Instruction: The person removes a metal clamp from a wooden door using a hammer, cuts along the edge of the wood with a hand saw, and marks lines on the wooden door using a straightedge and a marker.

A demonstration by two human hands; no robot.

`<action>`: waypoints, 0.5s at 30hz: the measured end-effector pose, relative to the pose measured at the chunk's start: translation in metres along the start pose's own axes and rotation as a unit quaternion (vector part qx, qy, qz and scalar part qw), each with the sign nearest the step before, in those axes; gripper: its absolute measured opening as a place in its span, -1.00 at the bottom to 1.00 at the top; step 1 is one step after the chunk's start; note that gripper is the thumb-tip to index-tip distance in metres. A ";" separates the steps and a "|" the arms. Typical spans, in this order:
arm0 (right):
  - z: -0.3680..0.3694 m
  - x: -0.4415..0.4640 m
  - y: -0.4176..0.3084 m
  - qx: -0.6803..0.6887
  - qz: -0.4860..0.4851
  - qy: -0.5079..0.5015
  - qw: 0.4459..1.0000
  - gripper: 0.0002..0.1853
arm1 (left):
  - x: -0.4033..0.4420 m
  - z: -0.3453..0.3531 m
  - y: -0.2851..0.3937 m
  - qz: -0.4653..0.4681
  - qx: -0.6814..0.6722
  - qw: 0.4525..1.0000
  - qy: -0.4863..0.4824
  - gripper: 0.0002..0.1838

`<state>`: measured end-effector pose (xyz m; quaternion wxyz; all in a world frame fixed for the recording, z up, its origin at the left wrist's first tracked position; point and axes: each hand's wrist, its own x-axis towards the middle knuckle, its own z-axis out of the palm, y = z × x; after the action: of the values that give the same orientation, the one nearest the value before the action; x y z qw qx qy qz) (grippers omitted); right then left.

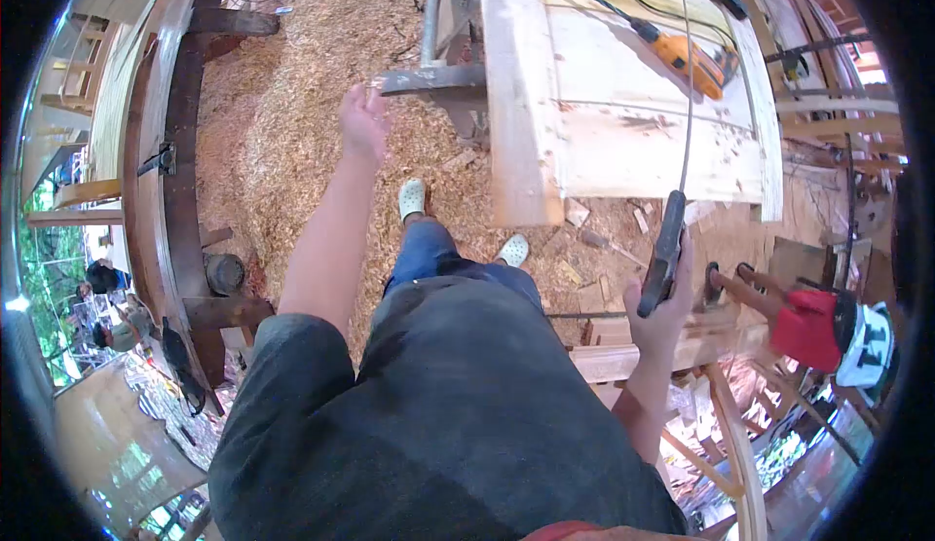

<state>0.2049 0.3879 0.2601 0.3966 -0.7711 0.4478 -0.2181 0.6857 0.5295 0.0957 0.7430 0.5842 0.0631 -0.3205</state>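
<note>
The right hand point(662, 298) grips a black-handled tool point(668, 234), its thin length over the worktop point(648, 163); the left hand point(364, 124) is loosely open. Carrying seems in hand; moving it likely calls for clearing the orange power tool point(690, 57).

Here's the view from the wearer's head, pitched steeply down and forward: dark shirt point(458, 385) looming closest below, clogs point(413, 198) farther down, workbench point(623, 151) ahead at upper right! Both left hand point(365, 124) and right hand point(665, 293) make the frame (a very wide one, black-cornered), though its warped edges are perhaps unreliable.
</note>
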 end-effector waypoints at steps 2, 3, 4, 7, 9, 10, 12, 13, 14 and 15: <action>0.021 0.010 -0.025 -0.036 -0.064 0.010 0.997 -0.06 | 0.044 -0.032 0.008 -0.005 -0.009 0.999 0.033 -0.02; 0.035 0.016 -0.037 -0.067 -0.099 0.018 0.993 -0.06 | 0.063 -0.043 0.010 -0.009 0.014 0.999 0.043 -0.01; 0.049 0.021 -0.049 -0.099 -0.133 0.028 0.986 -0.05 | 0.082 -0.056 0.011 -0.014 0.038 0.998 0.050 0.01; 0.096 0.035 -0.089 -0.134 -0.148 0.046 0.979 -0.05 | 0.132 -0.078 0.005 -0.213 0.017 0.975 -0.070 -0.18; 0.131 0.031 -0.114 -0.019 -0.022 0.028 0.999 -0.05 | 0.152 -0.077 -0.011 -0.250 0.050 0.957 -0.135 -0.39; 0.146 0.029 -0.123 0.041 0.044 0.025 0.998 -0.05 | 0.161 -0.073 -0.016 -0.265 0.066 0.947 -0.168 -0.48; 0.167 0.034 -0.148 -0.015 0.018 0.022 0.999 -0.04 | 0.168 -0.074 -0.014 -0.313 0.048 0.935 -0.160 -0.68; 0.178 0.035 -0.167 -0.003 0.034 0.019 0.999 -0.04 | 0.165 -0.069 -0.004 -0.333 0.042 0.929 -0.156 -0.76; 0.188 0.036 -0.186 0.010 0.050 0.016 0.999 -0.04 | 0.157 -0.063 0.005 -0.336 0.025 0.933 -0.126 -0.76; 0.193 0.036 -0.193 0.000 0.042 0.011 0.999 -0.04 | 0.166 -0.064 0.008 -0.337 0.070 0.926 -0.157 -0.76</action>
<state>0.4561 0.4919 0.3012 0.4003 -0.7493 0.4840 -0.2100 0.8387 0.5219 0.0049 0.5487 0.5215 0.1161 -0.6430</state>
